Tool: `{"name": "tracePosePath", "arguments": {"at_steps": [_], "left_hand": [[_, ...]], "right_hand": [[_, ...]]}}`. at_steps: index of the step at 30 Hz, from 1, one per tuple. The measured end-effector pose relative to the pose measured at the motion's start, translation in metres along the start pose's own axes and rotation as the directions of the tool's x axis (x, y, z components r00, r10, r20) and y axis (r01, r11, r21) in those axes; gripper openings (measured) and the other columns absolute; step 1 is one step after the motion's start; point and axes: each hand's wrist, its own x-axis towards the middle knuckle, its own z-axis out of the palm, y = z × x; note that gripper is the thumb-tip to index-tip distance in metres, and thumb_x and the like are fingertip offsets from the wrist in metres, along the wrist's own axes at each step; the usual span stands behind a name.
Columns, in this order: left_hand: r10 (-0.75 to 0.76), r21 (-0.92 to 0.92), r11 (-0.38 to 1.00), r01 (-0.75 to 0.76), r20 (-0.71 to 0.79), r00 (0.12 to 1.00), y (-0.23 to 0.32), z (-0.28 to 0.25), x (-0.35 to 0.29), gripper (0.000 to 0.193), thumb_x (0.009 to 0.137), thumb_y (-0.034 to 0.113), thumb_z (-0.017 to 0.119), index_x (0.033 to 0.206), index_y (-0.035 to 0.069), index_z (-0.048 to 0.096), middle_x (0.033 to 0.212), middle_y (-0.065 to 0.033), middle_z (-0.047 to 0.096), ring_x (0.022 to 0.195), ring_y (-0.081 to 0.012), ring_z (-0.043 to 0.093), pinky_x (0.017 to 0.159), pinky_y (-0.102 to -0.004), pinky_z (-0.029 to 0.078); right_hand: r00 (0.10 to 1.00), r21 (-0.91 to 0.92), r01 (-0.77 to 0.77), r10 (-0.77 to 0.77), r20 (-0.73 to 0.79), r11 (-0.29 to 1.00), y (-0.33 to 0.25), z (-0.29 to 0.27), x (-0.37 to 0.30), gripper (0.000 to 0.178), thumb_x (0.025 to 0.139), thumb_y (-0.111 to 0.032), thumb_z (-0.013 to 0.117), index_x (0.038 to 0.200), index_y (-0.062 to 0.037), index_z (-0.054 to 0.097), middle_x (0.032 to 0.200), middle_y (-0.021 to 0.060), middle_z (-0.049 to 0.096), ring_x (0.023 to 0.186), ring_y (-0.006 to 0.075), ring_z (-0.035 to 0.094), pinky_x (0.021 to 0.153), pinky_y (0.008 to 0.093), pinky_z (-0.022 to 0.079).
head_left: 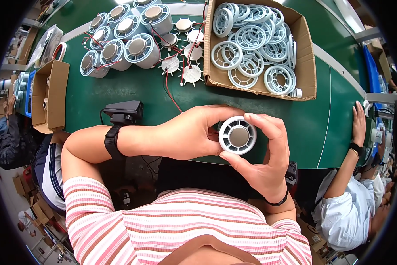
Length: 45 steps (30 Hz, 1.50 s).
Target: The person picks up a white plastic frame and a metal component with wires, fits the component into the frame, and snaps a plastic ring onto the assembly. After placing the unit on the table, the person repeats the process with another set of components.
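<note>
Over the front edge of the table I hold a round plastic housing, its spoked ring and grey centre disc facing up. My left hand grips it from the left, thumb and fingers closed on its side. From the right, the curved thumb and fingers of my right hand press on the rim of its ring. The lower body of the housing is mostly hidden by my hands. A red wire runs from the wired discs toward my left hand.
Finished-looking pale blue housings stand in a cluster at the far left. Beside them lie several white spoked discs with red and black wires. A cardboard box holds many loose rings. Another person's hand rests at the table's right edge.
</note>
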Motion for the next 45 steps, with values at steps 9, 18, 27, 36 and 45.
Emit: {"name": "tracePosePath", "arguments": {"at_steps": [9, 18, 27, 36, 45], "left_hand": [[-0.08, -0.236, 0.965, 0.116, 0.157, 0.984, 0.003, -0.018, 0.0, 0.07, 0.091, 0.006, 0.075, 0.152, 0.002, 0.043, 0.134, -0.0083, 0.06, 0.119, -0.014, 0.06, 0.099, -0.0309, 0.055], [-0.197, -0.386, 0.875, 0.292, 0.269, 0.943, 0.011, -0.025, 0.003, 0.068, 0.096, 0.025, 0.075, 0.151, 0.001, 0.042, 0.135, -0.0089, 0.059, 0.116, -0.0163, 0.063, 0.101, -0.0337, 0.057], [0.038, 0.37, 0.929, -0.012, -0.063, 0.997, 0.035, -0.018, -0.021, 0.056, 0.095, 0.021, 0.076, 0.142, 0.002, 0.054, 0.105, -0.0096, 0.064, 0.096, -0.0176, 0.069, 0.081, -0.0317, 0.059], [0.555, 0.942, -0.061, 0.331, -0.243, 0.795, 0.055, -0.092, -0.058, 0.051, 0.075, 0.006, 0.081, 0.124, 0.009, 0.065, 0.12, -0.0088, 0.06, 0.114, -0.0298, 0.058, 0.098, -0.0439, 0.043], [0.384, 0.963, 0.044, 0.264, -0.26, 0.886, 0.068, -0.1, -0.069, 0.059, 0.072, -0.001, 0.081, 0.127, 0.008, 0.061, 0.124, -0.0073, 0.058, 0.117, -0.03, 0.055, 0.102, -0.044, 0.039]], "right_hand": [[0.999, -0.106, -0.02, 0.025, 0.046, 0.994, -0.003, -0.005, 0.001, 0.073, 0.064, -0.015, 0.096, 0.127, -0.0024, 0.061, 0.114, 0.0129, 0.069, 0.101, 0.0306, 0.064, 0.093, 0.042, 0.051], [0.993, -0.061, -0.104, 0.107, 0.047, 0.993, -0.003, -0.001, -0.003, 0.069, 0.064, -0.015, 0.094, 0.127, -0.0071, 0.065, 0.117, 0.0097, 0.065, 0.106, 0.0302, 0.061, 0.094, 0.042, 0.048], [0.985, -0.298, 0.131, -0.091, 0.145, 0.946, -0.006, -0.016, -0.011, 0.06, 0.067, 0.003, 0.086, 0.123, -0.008, 0.069, 0.127, 0.0129, 0.057, 0.116, 0.0344, 0.058, 0.099, 0.0436, 0.05], [0.934, -0.662, -0.297, 0.066, -0.351, 0.688, 0.043, -0.108, -0.007, 0.042, 0.08, -0.001, 0.079, 0.121, -0.0073, 0.07, 0.125, 0.0122, 0.06, 0.118, 0.0324, 0.057, 0.102, 0.043, 0.046], [0.978, -0.774, 0.11, -0.208, -0.029, 0.623, 0.055, -0.083, 0.103, 0.014, 0.084, -0.015, 0.078, 0.087, -0.0023, 0.073, 0.103, 0.0079, 0.064, 0.115, 0.0306, 0.058, 0.1, 0.0421, 0.043]]}}
